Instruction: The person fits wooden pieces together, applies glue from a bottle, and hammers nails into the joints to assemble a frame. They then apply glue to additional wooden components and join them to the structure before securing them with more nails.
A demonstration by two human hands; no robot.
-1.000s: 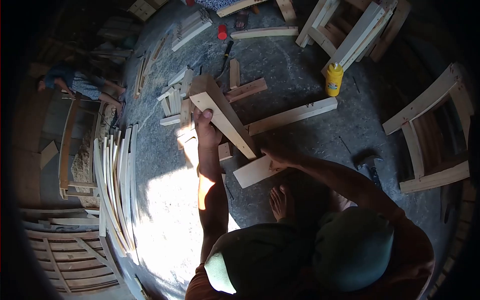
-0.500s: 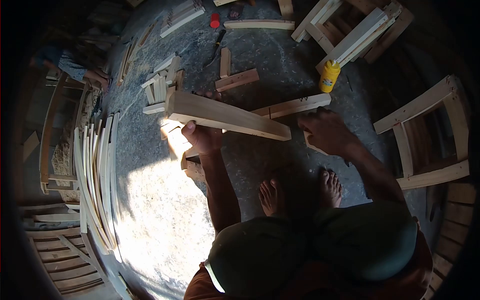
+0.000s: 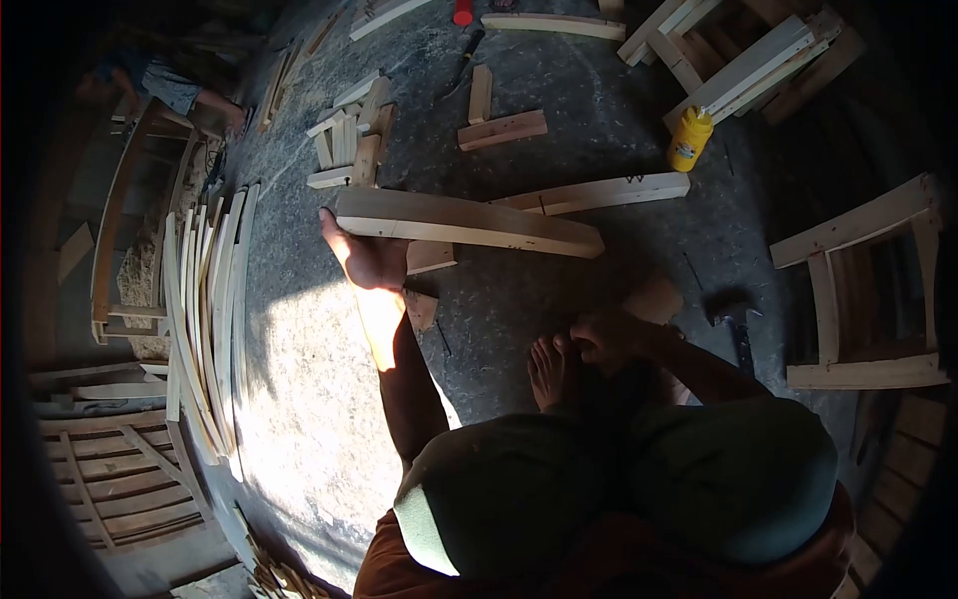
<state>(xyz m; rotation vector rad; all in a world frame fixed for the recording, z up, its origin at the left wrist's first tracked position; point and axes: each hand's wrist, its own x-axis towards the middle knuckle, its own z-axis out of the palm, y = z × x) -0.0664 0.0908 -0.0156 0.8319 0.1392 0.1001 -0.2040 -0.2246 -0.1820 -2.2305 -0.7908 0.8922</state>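
My left hand (image 3: pixel 371 262) holds one end of a thick wooden block (image 3: pixel 469 222) from below, with the thumb out at the left. The block slants across the view above the floor. Down by my left foot (image 3: pixel 550 371) is my right hand (image 3: pixel 611 337), its fingers curled in shadow; what they hold, if anything, is hard to see. Just behind that hand is a dim brownish shape (image 3: pixel 654 299) I cannot identify. A hammer (image 3: pixel 735 321) lies to the right of it. Beyond the held block, a marked wooden bar (image 3: pixel 609 194) rests on the floor.
A yellow bottle (image 3: pixel 690 140) stands near wooden frames (image 3: pixel 858 373) on the right. Short wood pieces (image 3: pixel 504 130), a dark-bladed tool (image 3: pixel 465 60) and a red cup-like object (image 3: pixel 463 12) lie ahead. Long strips (image 3: pixel 205 329) are at left, and another person (image 3: pixel 170 88) works far left.
My right hand has moved down and back toward my feet, uncovering the hammer. My left hand has turned, its thumb now outward. The block remains held, and the view has shifted slightly.
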